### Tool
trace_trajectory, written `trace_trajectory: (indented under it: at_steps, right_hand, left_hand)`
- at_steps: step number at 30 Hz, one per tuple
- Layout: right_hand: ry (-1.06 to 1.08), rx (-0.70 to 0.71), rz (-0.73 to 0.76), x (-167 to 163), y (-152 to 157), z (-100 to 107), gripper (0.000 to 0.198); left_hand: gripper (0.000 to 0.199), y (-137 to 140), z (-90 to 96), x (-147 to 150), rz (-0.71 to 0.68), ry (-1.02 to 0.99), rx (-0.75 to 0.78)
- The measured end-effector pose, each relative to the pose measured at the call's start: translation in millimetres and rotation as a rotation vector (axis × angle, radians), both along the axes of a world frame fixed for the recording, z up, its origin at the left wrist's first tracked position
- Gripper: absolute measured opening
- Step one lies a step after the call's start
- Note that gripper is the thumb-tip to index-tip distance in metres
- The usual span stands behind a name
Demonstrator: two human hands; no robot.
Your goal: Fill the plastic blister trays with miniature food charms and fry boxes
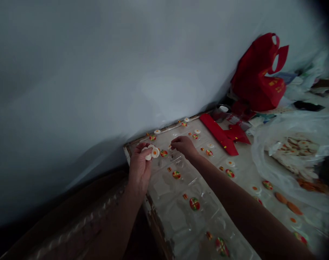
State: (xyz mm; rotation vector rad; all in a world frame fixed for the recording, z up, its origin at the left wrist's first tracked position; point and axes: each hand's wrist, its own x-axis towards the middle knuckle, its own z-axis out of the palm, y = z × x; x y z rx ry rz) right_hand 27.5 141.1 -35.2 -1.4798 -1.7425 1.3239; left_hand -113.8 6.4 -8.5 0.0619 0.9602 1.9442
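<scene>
Left hand: it gripped a small fan of white discs (pixel 154 153) between thumb and fingers, above the table's near corner; the left hand (pixel 140 164) was closed around them.
Right hand: the right hand (pixel 184 145) hovered low over the sheet, fingertips drawn together; whether they held anything I could not tell.
In the way: the right forearm (pixel 226 191) crossed the table and hid part of it; a pale wall (pixel 99 72) rose along the far edge.
Right side: a red bag (pixel 256 79) with looped handles leaned near the wall, a red folded piece (pixel 218 135) lay before it, and an open plastic bag (pixel 264 173) held more pale pieces.
Tabletop: clear, wrinkled sheet (pixel 160 189), glossy with reflections, over a table with a chipped edge (pixel 156 220).
Shapes: flat, scallop-edged discs with orange centres; round red-green-yellow pieces (pixel 194 204), each near a tiny striped piece (pixel 185 196); smooth orange ovals (pixel 281 197).
</scene>
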Motion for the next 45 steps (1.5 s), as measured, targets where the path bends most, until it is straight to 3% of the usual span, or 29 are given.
trace_trajectory:
  at_steps: [6, 9, 12, 15, 18, 23, 28, 32, 34, 37, 40, 45]
  right_hand:
    - [-0.168, 0.067, 0.023, -10, 4, -6, 0.009]
    - [-0.323, 0.29, 0.003, -11, -3, -3, 0.004]
    - [-0.371, 0.466, -0.012, -10, -17, 4, 0.014]
    - [-0.028, 0.249, 0.124, -5, -37, 13, 0.03]
    - [0.261, -0.004, 0.236, 7, -52, 24, 0.032]
    - [0.324, -0.173, 0.118, 46, -53, 33, 0.029]
    - [0.18, -0.166, -0.092, 71, -66, 6, 0.035]
    - [-0.052, 0.108, -0.136, 65, -83, -15, 0.018]
    - [-0.162, 0.238, -0.142, 61, -84, -17, 0.011]
    - [-0.213, 0.324, -0.154, 61, -81, -13, 0.015]
    - [-0.082, 0.265, -0.122, 64, -82, -5, 0.03]
    - [0.227, -0.002, 0.049, 71, -99, 18, 0.035]
  left_hand:
    - [0.036, 4, -8.5, 1, 0.02, 0.069, 0.02]
    - [0.036, 7, -10.1, 4, 0.032, 0.081, 0.021]
    - [0.037, 9, -8.8, 7, 0.068, 0.091, 0.006]
    - [0.035, 9, -8.3, 15, 0.05, 0.111, 0.007]
    - [0.035, 9, -9.0, 26, -0.033, 0.093, 0.02]
    - [0.035, 8, -9.1, 27, -0.076, 0.077, 0.029]
    - [0.035, -3, -9.9, 12, -0.006, 0.111, 0.018]
    - [0.039, -17, -15.0, 23, -0.097, 0.075, -0.048]
    - [0.041, -22, -17.8, 32, -0.127, 0.062, -0.073]
    - [0.043, -25, -19.5, 41, -0.152, 0.057, -0.067]
    - [0.043, -27, -17.8, 47, -0.233, 0.071, -0.044]
    - [0.039, -32, -11.5, 73, -0.353, 0.098, -0.078]
